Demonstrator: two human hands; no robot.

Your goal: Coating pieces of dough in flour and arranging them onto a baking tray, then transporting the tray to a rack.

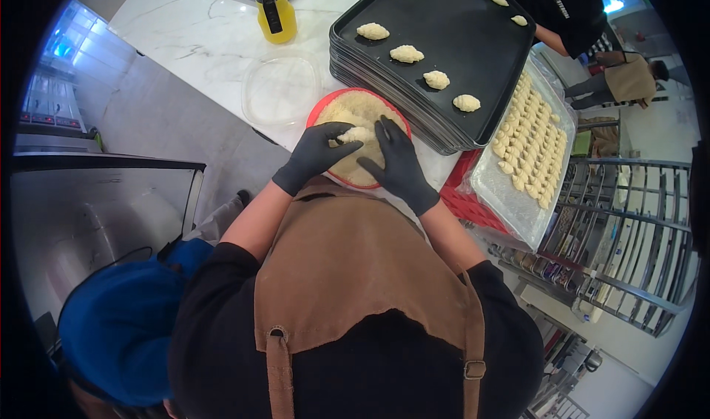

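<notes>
A round red-rimmed bowl point(319, 112) of pale crumbs sits in front of me at the counter's edge. In it lies a small crumb-coated dough roll point(356, 134). My left hand point(316, 153), in a dark glove, closes thumb and fingers on the roll's left end. At the right side of the bowl, my right hand point(400, 166), gloved too, has its fingers and thumb apart, the fingertips close to the roll's right end. Beyond the bowl, a stack of black baking trays point(473, 45) carries several coated rolls point(406, 53) on its top tray.
Rows of shaped dough rolls point(526, 138) lie on a plastic-lined tray over a red crate point(473, 201) at right. A clear lid point(281, 88) and a yellow bottle point(276, 21) stand on the marble counter point(200, 31). Another person point(551, 8) works beyond the trays; someone in blue headwear point(133, 330) is at lower left.
</notes>
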